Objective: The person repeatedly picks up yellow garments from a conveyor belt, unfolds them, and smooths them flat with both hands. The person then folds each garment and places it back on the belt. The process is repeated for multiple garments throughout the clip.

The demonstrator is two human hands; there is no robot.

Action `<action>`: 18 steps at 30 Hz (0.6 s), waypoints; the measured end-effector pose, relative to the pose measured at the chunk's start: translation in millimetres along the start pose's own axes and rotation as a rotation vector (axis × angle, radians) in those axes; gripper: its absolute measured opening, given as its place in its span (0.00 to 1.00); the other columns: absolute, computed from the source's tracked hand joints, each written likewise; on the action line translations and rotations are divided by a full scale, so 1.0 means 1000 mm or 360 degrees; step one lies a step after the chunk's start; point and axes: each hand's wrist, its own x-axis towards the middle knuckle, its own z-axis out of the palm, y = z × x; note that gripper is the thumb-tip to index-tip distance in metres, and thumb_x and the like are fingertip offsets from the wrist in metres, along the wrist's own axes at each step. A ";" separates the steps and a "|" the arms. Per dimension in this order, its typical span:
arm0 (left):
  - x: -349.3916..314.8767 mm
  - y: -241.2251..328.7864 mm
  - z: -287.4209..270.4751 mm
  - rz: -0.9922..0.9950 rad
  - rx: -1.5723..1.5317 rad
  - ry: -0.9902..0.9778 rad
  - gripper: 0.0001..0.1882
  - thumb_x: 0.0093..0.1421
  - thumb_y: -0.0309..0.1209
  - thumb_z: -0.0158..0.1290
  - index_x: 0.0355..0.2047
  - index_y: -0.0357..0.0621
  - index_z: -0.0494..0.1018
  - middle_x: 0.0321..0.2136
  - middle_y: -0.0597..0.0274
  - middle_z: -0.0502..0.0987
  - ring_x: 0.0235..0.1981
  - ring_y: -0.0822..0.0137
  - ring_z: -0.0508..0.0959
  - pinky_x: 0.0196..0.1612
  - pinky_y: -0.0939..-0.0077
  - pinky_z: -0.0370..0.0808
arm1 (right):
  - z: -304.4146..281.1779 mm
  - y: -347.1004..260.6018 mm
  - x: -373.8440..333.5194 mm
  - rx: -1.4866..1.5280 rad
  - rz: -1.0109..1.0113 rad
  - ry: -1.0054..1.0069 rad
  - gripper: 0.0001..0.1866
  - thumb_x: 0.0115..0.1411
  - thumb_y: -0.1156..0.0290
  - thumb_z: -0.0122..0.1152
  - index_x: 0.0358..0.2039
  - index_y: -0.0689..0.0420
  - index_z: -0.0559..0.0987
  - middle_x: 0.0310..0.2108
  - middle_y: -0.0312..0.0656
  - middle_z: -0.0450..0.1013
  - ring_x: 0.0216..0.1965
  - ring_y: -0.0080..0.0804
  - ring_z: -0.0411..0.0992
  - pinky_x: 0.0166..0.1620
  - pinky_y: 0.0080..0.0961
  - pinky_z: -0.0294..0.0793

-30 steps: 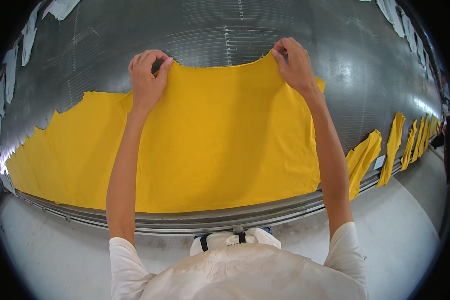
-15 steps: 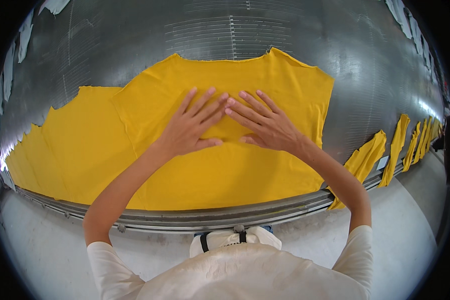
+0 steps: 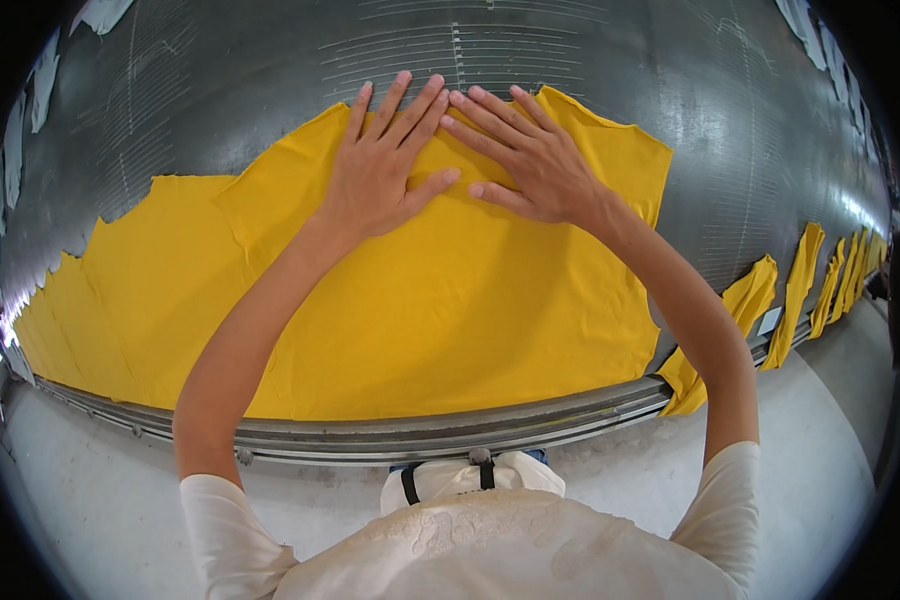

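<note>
A large yellow fabric panel (image 3: 450, 310) lies spread on a dark metal table (image 3: 250, 90). My left hand (image 3: 378, 175) rests flat on its far part, fingers stretched out and tips reaching past the far edge. Beside it my right hand (image 3: 540, 165) lies flat too, fingers extended toward the same edge, the two index fingers almost meeting. Neither hand grips the cloth. To the left, more yellow fabric (image 3: 140, 290) continues with a stepped far edge; the panel overlaps it. Part of the panel's far edge is hidden under my hands.
Along the table's right front edge hang several yellow fabric strips (image 3: 795, 290), beside a small white card (image 3: 769, 321). A metal rail (image 3: 410, 440) runs along the front. Pale cloth pieces (image 3: 45, 85) lie at the far left and far right rims. White ruled lines (image 3: 457, 50) mark the tabletop.
Both hands have slid away from me over the panel, from its middle to its far edge. They remain flat and side by side.
</note>
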 end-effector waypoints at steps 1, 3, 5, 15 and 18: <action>0.002 -0.002 0.001 -0.0018 0.0026 0.0012 0.39 0.69 0.55 0.46 0.74 0.47 0.56 0.75 0.63 0.55 0.76 0.54 0.49 0.76 0.47 0.41 | 0.000 0.001 0.003 -0.0015 0.0001 0.0004 0.40 0.70 0.36 0.41 0.75 0.44 0.57 0.76 0.34 0.51 0.77 0.35 0.47 0.77 0.48 0.40; 0.005 -0.001 0.002 -0.0063 0.0065 0.0022 0.39 0.69 0.56 0.45 0.74 0.48 0.56 0.75 0.63 0.54 0.77 0.54 0.47 0.76 0.46 0.39 | 0.000 0.003 0.004 -0.0027 0.0027 0.0012 0.39 0.71 0.36 0.41 0.75 0.44 0.57 0.76 0.34 0.51 0.77 0.34 0.46 0.77 0.48 0.40; 0.005 0.001 0.005 -0.0125 0.0105 0.0019 0.39 0.70 0.57 0.43 0.74 0.48 0.55 0.76 0.63 0.52 0.77 0.55 0.45 0.75 0.44 0.37 | 0.000 0.004 0.006 -0.0049 0.0061 0.0034 0.39 0.71 0.37 0.40 0.75 0.44 0.57 0.76 0.34 0.51 0.77 0.35 0.46 0.77 0.48 0.39; -0.042 0.059 0.020 0.0587 -0.0335 -0.0516 0.39 0.69 0.63 0.39 0.75 0.62 0.55 0.76 0.68 0.50 0.77 0.57 0.45 0.75 0.43 0.40 | -0.027 0.010 -0.030 0.0010 0.0501 0.0603 0.35 0.72 0.51 0.48 0.74 0.51 0.58 0.77 0.43 0.50 0.77 0.46 0.44 0.76 0.52 0.39; -0.006 0.062 0.019 0.0569 -0.0277 -0.0451 0.38 0.69 0.62 0.40 0.74 0.64 0.56 0.76 0.69 0.51 0.77 0.57 0.47 0.76 0.44 0.41 | -0.037 0.012 -0.076 -0.0009 0.0721 0.0720 0.33 0.72 0.58 0.51 0.73 0.54 0.59 0.76 0.47 0.51 0.77 0.46 0.45 0.75 0.52 0.41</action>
